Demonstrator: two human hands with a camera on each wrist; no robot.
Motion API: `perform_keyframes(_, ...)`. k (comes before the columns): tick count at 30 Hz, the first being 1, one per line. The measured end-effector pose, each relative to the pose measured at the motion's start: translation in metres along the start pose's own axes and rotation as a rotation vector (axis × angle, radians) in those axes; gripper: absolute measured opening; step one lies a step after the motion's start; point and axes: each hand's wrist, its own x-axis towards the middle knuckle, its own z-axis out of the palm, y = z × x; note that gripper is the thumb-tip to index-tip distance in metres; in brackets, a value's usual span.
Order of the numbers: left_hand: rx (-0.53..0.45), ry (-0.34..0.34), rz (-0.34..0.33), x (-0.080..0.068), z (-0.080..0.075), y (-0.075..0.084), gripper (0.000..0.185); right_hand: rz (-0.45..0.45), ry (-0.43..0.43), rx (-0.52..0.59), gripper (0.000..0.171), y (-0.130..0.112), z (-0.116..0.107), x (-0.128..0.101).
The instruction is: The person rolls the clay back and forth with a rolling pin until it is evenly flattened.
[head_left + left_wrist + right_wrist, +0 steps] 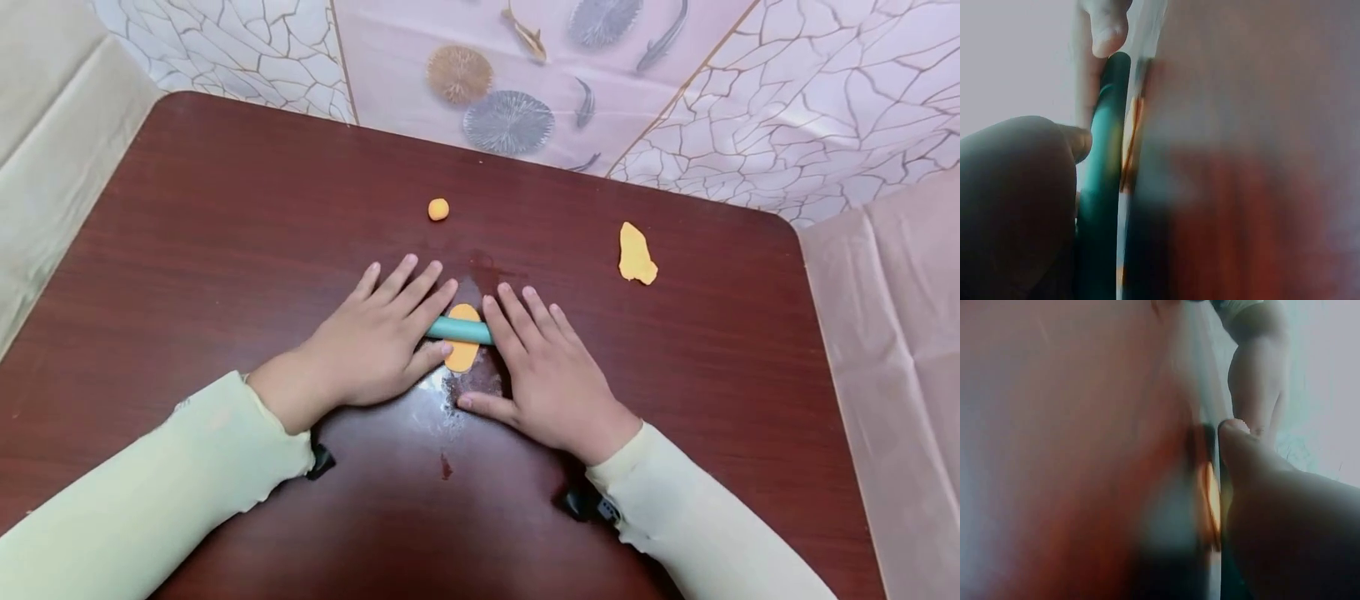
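A green rolling pin (pixel 461 330) lies crosswise over a flattened orange oval of modelling clay (pixel 462 358), its ends hidden under the hands. My left hand (pixel 367 342) rests palm down on the pin's left part, fingers spread and straight, the thumb tip over the clay's lower left edge. On the right part lies my right hand (pixel 551 375), also flat with straight fingers, its thumb stretched out to the left over the table. The left wrist view shows the pin (pixel 1102 169) side-on above the table surface. In the right wrist view the clay's thin edge (pixel 1212 503) shows beneath the hand.
A small orange clay ball (pixel 438 209) sits beyond the left hand. Farther right lies a thin, irregular yellow-orange clay piece (pixel 636 254). The brown table (pixel 225 217) has smudges near the hands, and patterned sheeting (pixel 465 125) borders its far edge.
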Motion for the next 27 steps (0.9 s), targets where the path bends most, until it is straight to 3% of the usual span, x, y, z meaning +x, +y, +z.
perform_keyframes(5, 0.032, -0.007, 0.022, -0.020, 0.006, 0.011, 0.093, -0.015, 0.000, -0.025, 0.118, -0.011, 0.004, -0.020)
perform_keyframes(13, 0.069, 0.036, 0.027, -0.043, 0.016, 0.026, 0.103, -0.023, 0.001, -0.031, 0.118, -0.025, 0.008, -0.041)
perform_keyframes(27, 0.138, 0.111, 0.023, -0.062, 0.033, 0.041, 0.105, -0.016, 0.009, -0.027, 0.120, -0.039, 0.013, -0.056)
